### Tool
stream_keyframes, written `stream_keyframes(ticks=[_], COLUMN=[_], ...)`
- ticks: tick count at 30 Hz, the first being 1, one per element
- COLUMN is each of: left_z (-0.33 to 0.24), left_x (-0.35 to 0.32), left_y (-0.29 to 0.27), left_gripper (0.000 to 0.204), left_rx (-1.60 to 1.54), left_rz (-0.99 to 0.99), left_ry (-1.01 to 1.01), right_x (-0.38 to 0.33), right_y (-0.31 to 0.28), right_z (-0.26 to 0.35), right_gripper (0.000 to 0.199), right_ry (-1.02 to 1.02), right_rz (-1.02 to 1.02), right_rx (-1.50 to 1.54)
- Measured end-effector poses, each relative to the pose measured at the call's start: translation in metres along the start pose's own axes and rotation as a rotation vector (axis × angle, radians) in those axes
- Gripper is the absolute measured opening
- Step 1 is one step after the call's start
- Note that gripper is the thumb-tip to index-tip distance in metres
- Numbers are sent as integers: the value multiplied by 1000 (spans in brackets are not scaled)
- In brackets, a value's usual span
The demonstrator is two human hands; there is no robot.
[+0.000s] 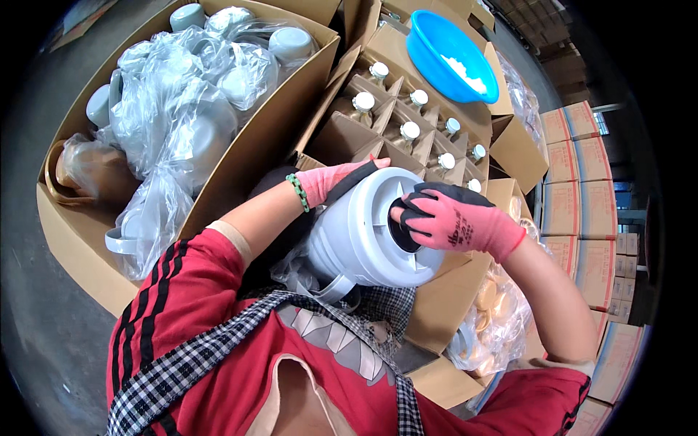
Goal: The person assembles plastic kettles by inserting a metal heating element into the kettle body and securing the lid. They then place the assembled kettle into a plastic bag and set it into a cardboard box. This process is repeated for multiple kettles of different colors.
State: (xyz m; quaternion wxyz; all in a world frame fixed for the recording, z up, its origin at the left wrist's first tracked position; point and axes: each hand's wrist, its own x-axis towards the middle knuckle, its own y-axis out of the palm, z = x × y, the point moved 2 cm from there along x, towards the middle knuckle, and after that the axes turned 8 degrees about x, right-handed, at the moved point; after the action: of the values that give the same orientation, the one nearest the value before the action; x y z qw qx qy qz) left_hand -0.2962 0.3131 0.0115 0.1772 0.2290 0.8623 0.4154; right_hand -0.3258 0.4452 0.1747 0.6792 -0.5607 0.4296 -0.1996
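Observation:
A pale grey plastic jug-like casing (338, 247) with a side handle (336, 289) lies tilted against my front, its round end facing right. My left hand (338, 182), in a pink glove with dark fingers, grips the casing's upper side, thumb along the rim. At the round end sits a black round piece (402, 236). The fingers of my right hand (465, 221), gloved the same way, are bent onto this black piece; the fingertips are partly hidden. Crumpled clear plastic (294, 269) hangs beside the casing near the handle.
A big carton (265, 142) on the left holds bagged grey casings and a brown one. Ahead, a divided carton (342, 138) holds several white-topped bottles (409, 131). Behind it rests a blue basin (429, 54) with white bits. Bagged orange-tan parts (494, 305) and stacked boxes (590, 211) stand right.

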Motion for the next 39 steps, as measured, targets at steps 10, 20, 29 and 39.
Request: stream_keyframes(ticks=[10, 20, 29, 39], left_z=[-7, -1, -3, 4], left_x=[2, 9, 11, 22], left_y=[-15, -9, -16, -38], left_gripper=[44, 42, 39, 40], left_rx=[-57, -231, -328, -417], left_rz=[17, 110, 226, 117], left_ry=[-11, -51, -12, 92], right_x=[22, 17, 33, 113], right_y=[7, -1, 1, 99], right_z=[-17, -2, 20, 116], right_gripper=[21, 16, 23, 17], right_ry=[1295, 399, 1177, 376], right_rz=[-131, 90, -276, -229], right_rx=[1177, 261, 466, 52])
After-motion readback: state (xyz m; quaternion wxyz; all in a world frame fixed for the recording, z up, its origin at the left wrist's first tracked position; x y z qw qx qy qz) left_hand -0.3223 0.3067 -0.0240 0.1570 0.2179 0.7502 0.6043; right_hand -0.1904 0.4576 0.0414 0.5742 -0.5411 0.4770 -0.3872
